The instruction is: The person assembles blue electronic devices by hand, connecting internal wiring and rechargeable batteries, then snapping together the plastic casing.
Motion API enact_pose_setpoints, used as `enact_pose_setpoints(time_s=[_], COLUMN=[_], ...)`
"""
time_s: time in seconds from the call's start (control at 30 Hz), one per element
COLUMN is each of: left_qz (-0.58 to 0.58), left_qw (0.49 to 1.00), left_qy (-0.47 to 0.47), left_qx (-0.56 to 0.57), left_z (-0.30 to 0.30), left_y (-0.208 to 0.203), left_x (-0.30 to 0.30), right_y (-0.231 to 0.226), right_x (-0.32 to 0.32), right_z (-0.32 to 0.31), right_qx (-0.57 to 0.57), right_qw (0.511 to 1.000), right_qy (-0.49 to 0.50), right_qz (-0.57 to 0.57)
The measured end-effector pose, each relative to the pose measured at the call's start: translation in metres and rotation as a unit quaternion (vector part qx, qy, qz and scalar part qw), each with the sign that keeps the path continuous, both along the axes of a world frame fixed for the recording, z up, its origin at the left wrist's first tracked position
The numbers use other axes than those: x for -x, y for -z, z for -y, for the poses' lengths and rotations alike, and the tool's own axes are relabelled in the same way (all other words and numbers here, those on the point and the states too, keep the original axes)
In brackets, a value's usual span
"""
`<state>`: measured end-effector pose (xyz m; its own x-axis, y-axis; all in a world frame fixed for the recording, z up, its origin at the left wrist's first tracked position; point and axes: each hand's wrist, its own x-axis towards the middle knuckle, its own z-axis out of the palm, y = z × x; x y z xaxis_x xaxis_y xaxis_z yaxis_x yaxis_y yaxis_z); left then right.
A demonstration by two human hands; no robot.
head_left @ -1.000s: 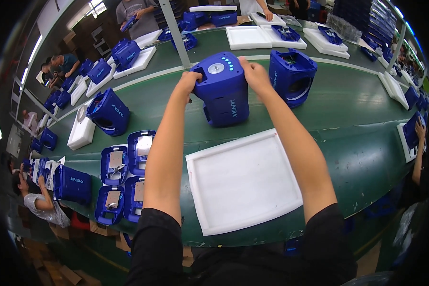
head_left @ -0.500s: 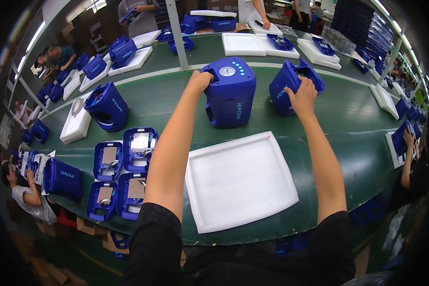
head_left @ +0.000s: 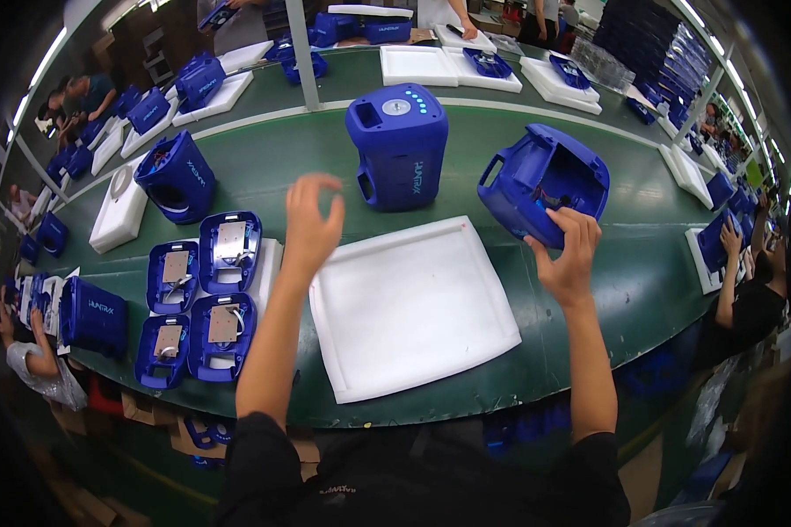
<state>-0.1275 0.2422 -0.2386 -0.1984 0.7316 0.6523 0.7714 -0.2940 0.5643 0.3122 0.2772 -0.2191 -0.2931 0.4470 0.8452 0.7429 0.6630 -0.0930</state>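
Head view, sole entry. Right hand (head_left: 569,256): thumb and fingers pinching the near rim of a tilted case (head_left: 520,180), blue, hollow side facing up and toward the wearer, wiring visible inside; right of the upright case, beyond the tray's upper right corner. Resting on the green surface (head_left: 606,307) or lifted: not possible to tell.

Left hand (head_left: 312,220): fingers loosely parted, thumb apart, slightly blurred, near the tray's upper left corner; touching or clear of it, cannot tell.

Upright case (head_left: 391,162): blue, standing on the green surface beyond the tray. Light-blue lettering (head_left: 417,178), one word, running vertically along the right of the near face. On top, silver disc (head_left: 396,107) and a row of pale lit dots (head_left: 420,103).

Tray (head_left: 413,316): white, shallow, raised rim, small red mark near the upper right corner.

Left of the tray, four covers (head_left: 230,252): blue, each with a metal plate (head_left: 175,266). Beyond, left case (head_left: 176,184), blue, similar lettering, just beside a white block (head_left: 119,215). Near the left edge, edge case (head_left: 95,318), lettering likewise.

On the wearer's black shirt (head_left: 369,465), small pale print, partly legible.
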Motion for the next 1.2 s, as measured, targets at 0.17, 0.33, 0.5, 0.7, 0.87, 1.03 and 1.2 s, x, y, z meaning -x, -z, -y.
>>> enact_pose_setpoints(time_s=[0.17,0.33,0.5,0.7,0.87,1.03,1.2], left_qz=[-0.11,-0.038,-0.055,0.003,0.009,0.006,-0.079], left_qw=[0.982,0.98,0.978,0.993,0.998,0.999,0.988], left_qy=[-0.058,0.016,0.03,0.02,-0.005,-0.026,-0.124], left_qx=[0.143,0.194,0.198,0.118,0.063,0.019,-0.041], left_z=[0.117,0.132,0.125,0.122,0.131,0.18,0.247], left_y=[0.063,0.097,0.094,0.106,0.103,0.062,0.034], left_x=[-0.033,-0.009,0.0,-0.003,-0.005,-0.012,0.006], right_y=[-0.009,-0.021,-0.047,-0.071,-0.078,-0.067,-0.06], right_x=[0.01,0.037,0.068,0.089,0.108,0.104,0.105], right_z=[0.05,0.088,0.121,0.143,0.142,0.142,0.142], right_qx=[-0.03,-0.047,0.06,0.193,0.238,0.243,0.212], right_qw=[0.993,0.978,0.962,0.926,0.913,0.918,0.929], right_qy=[-0.08,-0.177,-0.251,-0.304,-0.299,-0.291,-0.284], right_qz=[0.085,0.101,0.088,0.114,0.143,0.117,0.105])
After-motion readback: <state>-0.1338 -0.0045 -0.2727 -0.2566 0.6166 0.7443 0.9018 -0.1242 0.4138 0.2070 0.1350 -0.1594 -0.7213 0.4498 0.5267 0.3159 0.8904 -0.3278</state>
